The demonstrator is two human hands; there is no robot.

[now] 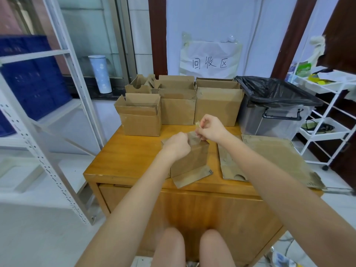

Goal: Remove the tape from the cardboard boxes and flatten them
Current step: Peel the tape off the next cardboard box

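A lined bin [277, 110] (black bag) stands beside a white cart [327, 105].

"回收区" handwritten on crumpled paper sign [210, 57], wall-taped; box print seemingly illegible

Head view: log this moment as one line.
left hand: holds box | right hand: pinches tape, peeling | flattened cardboard: on table, right | bin: behind
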